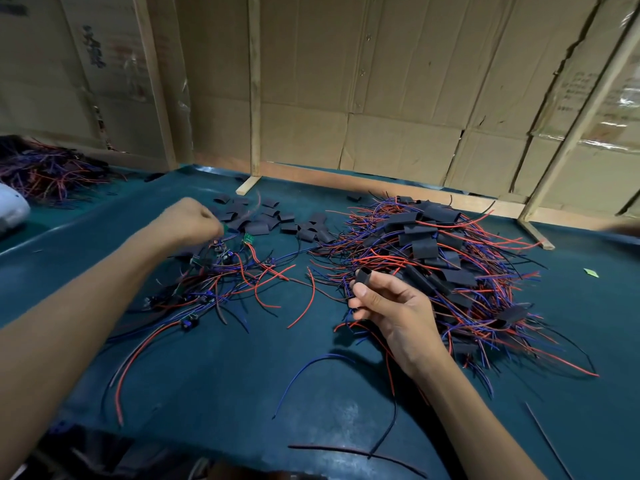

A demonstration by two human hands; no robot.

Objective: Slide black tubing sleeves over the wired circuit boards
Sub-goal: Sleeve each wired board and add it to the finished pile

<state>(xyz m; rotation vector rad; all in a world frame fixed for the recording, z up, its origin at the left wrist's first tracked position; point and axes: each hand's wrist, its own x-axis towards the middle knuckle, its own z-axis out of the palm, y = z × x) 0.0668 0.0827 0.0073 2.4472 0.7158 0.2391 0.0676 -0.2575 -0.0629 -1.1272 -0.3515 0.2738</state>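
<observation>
A black tubing sleeve (363,276) sits pinched in the right hand (388,306)'s grip; left hand (192,220) fisted, contents unclear.

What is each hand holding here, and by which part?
The right hand pinches a black sleeve near its lower end. The left hand is curled over the circuit boards; its grip is blurred.

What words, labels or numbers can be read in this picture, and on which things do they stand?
Nothing can be read with certainty.
Left cardboard panel: dark vertical print, too blurred to read.
Right cardboard panel: faint printed lines, too small and blurred.
Black tubing sleeves and wired circuit boards: no legible marking.
</observation>
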